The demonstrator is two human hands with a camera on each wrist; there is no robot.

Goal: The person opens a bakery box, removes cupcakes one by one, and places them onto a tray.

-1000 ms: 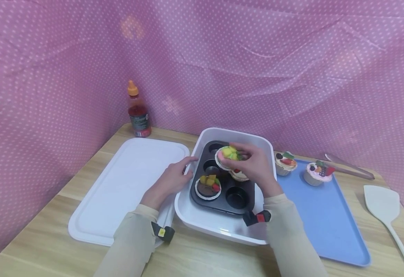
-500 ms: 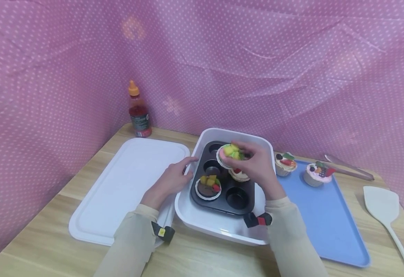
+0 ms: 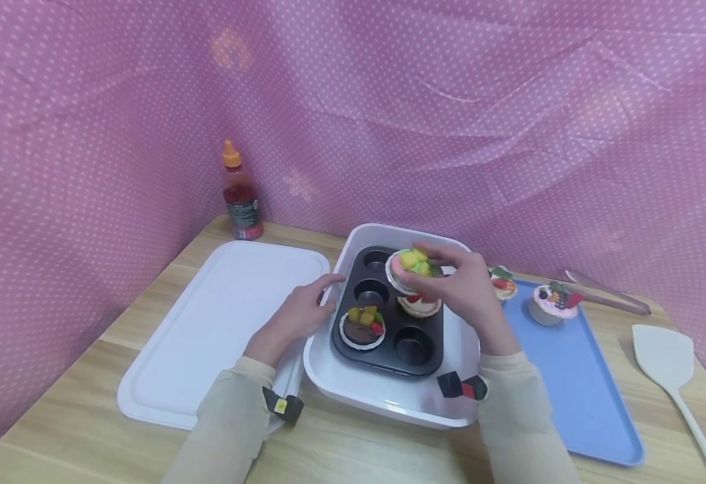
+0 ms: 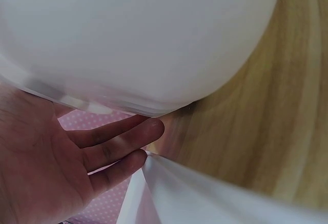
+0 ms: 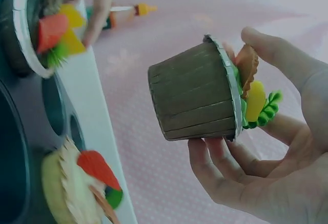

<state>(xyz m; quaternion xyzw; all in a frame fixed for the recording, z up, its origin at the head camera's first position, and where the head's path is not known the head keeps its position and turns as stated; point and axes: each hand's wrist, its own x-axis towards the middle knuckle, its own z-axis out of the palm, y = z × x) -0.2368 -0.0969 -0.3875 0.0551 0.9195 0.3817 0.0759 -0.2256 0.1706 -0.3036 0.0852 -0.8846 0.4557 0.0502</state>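
The right hand (image 3: 464, 286) holds up a cupcake (image 3: 410, 269) with yellow, green and pink topping above the black muffin tin (image 3: 389, 359). Seen from the right wrist, its brown cup (image 5: 192, 90) is between the thumb and fingers of the right hand (image 5: 271, 167). A chocolate cupcake (image 3: 362, 329) sits in the tin's left column, and a cream cupcake (image 3: 419, 306) in its right column. The left hand (image 3: 301, 309) is at the left rim of the white tub (image 3: 383, 403); in the left wrist view, this hand (image 4: 87, 157) has its fingers extended beside the tub's wall (image 4: 133, 44).
Left is a white tray (image 3: 208, 336), with a sauce bottle (image 3: 243, 202) behind it. On the right lies a blue tray (image 3: 592, 396) with a pink-cream cupcake (image 3: 551, 306) and another cupcake (image 3: 504, 286) partly hidden. Tongs (image 3: 613, 296) and a white spatula (image 3: 664, 353) lie farther right.
The right hand and its cupcake have shifted a little to the right, exposing more of the cream cupcake in the tin. The left hand has stayed in place.
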